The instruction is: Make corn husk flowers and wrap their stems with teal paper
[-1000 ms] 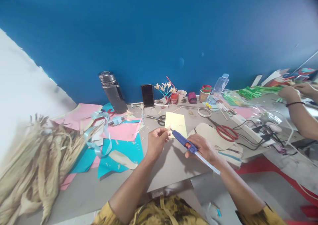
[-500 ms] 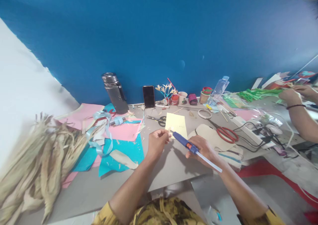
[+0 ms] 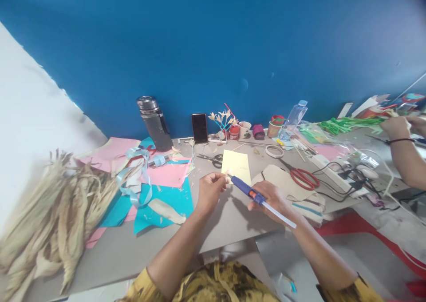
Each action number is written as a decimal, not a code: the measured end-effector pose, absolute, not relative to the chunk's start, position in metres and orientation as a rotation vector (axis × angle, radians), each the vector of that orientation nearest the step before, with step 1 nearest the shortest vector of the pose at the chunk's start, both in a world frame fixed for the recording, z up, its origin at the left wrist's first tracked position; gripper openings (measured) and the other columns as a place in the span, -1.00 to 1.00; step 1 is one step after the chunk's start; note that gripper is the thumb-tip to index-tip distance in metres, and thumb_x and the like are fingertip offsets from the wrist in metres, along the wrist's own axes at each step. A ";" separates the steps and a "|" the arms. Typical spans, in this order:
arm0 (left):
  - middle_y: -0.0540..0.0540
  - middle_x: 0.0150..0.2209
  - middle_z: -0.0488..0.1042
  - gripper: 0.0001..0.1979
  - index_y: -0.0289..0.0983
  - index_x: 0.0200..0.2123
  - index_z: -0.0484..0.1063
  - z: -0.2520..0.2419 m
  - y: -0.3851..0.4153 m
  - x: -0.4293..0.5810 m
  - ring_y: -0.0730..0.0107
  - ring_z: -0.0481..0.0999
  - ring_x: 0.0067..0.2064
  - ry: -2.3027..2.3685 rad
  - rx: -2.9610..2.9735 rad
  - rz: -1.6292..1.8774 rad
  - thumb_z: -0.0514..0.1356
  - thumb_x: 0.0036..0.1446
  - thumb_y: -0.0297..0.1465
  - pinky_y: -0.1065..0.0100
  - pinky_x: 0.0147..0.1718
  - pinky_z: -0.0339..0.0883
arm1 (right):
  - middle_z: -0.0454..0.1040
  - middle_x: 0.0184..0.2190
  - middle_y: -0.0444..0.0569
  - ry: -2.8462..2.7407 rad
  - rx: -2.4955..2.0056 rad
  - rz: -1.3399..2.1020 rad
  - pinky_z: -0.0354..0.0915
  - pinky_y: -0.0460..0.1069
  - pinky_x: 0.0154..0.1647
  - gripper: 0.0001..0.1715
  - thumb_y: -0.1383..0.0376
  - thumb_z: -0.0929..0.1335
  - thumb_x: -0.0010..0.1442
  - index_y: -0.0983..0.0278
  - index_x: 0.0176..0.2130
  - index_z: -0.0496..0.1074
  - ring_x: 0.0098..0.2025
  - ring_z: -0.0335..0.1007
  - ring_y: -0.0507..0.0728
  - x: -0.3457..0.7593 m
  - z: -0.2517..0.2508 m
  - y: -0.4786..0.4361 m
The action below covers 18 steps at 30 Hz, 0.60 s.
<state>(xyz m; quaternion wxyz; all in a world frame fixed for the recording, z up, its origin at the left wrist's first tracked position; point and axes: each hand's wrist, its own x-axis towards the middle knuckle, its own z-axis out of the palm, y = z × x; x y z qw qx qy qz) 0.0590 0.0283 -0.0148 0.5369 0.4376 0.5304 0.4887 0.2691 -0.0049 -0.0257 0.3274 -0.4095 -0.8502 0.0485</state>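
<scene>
My right hand [image 3: 269, 200] is wrapped round a blue glue gun [image 3: 244, 187], and a clear glue stick [image 3: 279, 215] juts from its back end. The gun's nozzle points left, right by the fingertips of my left hand [image 3: 211, 188]. Those fingers are pinched on a small pale piece [image 3: 228, 178], too small for me to name, and the nozzle is at or very near it. Just beyond the hands a pale yellow sheet of paper [image 3: 237, 162] lies on the grey table [image 3: 226, 228]. Black scissors [image 3: 214, 160] rest left of the sheet.
Dried corn husks [image 3: 63, 222] are heaped at left, near blue paper [image 3: 159, 204]. A flask [image 3: 155, 124], a phone [image 3: 199, 129] and small pale flowers [image 3: 222, 117] stand at the back. Red-handled scissors [image 3: 304, 179] and a power strip [image 3: 333, 173] lie right. Another person's hand [image 3: 396, 128] is at far right.
My hands and the glue gun hold almost the same place, with the nozzle still by the pale piece. The other person's hands at far right have shifted slightly. The view has moved a little.
</scene>
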 end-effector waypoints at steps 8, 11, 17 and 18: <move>-0.04 -0.56 0.49 -0.87 -0.33 -0.53 0.54 -0.018 0.030 0.059 0.48 0.37 -0.52 1.269 1.037 1.169 0.26 -0.14 -0.37 0.41 -0.45 0.26 | 0.34 -0.58 -0.09 -2.224 -1.114 0.172 0.08 -0.05 -0.41 -0.34 -0.20 0.22 0.33 0.25 -0.49 0.32 -0.51 0.19 0.06 0.269 -0.025 -0.006; -0.05 -0.56 0.49 -0.86 -0.33 -0.53 0.55 -0.019 0.030 0.059 0.48 0.37 -0.52 1.269 1.028 1.171 0.27 -0.15 -0.36 0.41 -0.45 0.26 | 0.34 -0.59 -0.08 -2.231 -1.125 0.165 0.08 -0.05 -0.42 -0.32 -0.23 0.21 0.31 0.25 -0.49 0.32 -0.52 0.19 0.07 0.269 -0.027 -0.004; -0.06 -0.56 0.49 -0.86 -0.33 -0.51 0.56 -0.021 0.031 0.058 0.48 0.37 -0.53 1.258 1.012 1.176 0.27 -0.15 -0.36 0.40 -0.45 0.26 | 0.31 -0.60 -0.11 -2.221 -1.128 0.140 0.05 -0.05 -0.43 -0.38 -0.18 0.26 0.31 0.24 -0.50 0.31 -0.52 0.17 0.06 0.270 -0.031 -0.003; -0.06 -0.57 0.49 -0.86 -0.33 -0.52 0.56 -0.022 0.032 0.058 0.48 0.37 -0.53 1.256 1.012 1.180 0.27 -0.15 -0.37 0.40 -0.45 0.26 | 0.31 -0.59 -0.11 -2.226 -1.137 0.148 0.05 -0.05 -0.43 -0.38 -0.18 0.26 0.32 0.24 -0.50 0.31 -0.52 0.17 0.06 0.271 -0.032 -0.003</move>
